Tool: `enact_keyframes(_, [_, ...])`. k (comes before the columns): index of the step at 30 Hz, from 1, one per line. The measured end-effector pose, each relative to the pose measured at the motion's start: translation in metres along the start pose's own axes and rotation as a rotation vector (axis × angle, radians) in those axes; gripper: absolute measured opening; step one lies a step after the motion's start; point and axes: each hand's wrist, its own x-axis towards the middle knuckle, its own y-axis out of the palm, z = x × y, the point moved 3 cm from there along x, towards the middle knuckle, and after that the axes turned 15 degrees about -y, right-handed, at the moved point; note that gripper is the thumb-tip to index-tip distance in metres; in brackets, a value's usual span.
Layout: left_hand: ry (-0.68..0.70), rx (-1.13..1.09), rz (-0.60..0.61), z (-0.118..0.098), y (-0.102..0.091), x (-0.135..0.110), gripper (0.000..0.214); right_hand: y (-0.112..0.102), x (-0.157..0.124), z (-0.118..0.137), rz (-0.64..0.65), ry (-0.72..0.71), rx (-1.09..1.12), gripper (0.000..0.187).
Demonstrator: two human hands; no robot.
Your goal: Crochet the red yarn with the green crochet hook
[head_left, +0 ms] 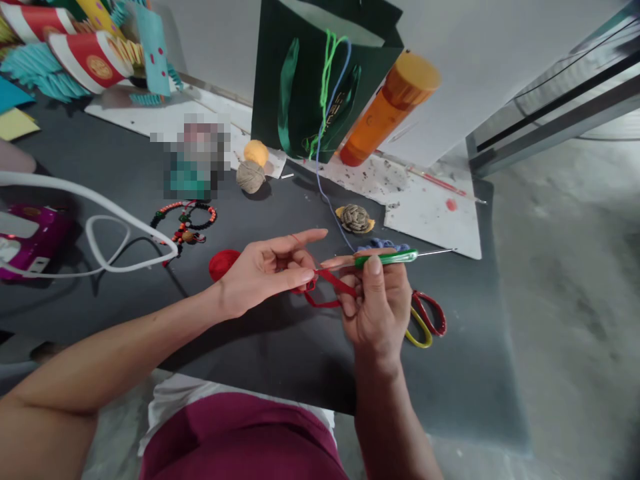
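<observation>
My right hand is closed around a green-handled crochet hook, its thin metal shaft pointing left toward my other hand. Between thumb and fingers, my left hand pinches a small piece of red crochet work at the hook's tip. A flat red strip runs from there to my right fingers. Red yarn loops over the left index finger, which is stretched out. Partly behind my left wrist lies a red yarn ball. Scissors with red and yellow handles rest beside my right hand.
A dark green paper bag and an orange bottle stand at the back. Beige and yellow yarn balls, a crocheted flower and beaded bracelets lie on the table. A white cable arches at left.
</observation>
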Motion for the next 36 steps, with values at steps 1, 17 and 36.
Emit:
enact_keyframes(1, [0.002,0.005,-0.004,-0.0004,0.0001,-0.0002,0.058,-0.0004,0.0002,0.0003,0.005,-0.008,-0.007,0.024])
enact_keyframes(17, [0.023,0.029,-0.073,-0.0011,-0.0016,-0.0006,0.057,-0.0028,-0.0055,0.0069,0.082,-0.258,-0.230,0.012])
enact_keyframes(36, [0.022,0.063,-0.085,-0.0023,-0.0021,-0.0013,0.057,-0.0015,-0.0048,0.0062,0.079,-0.205,-0.221,0.014])
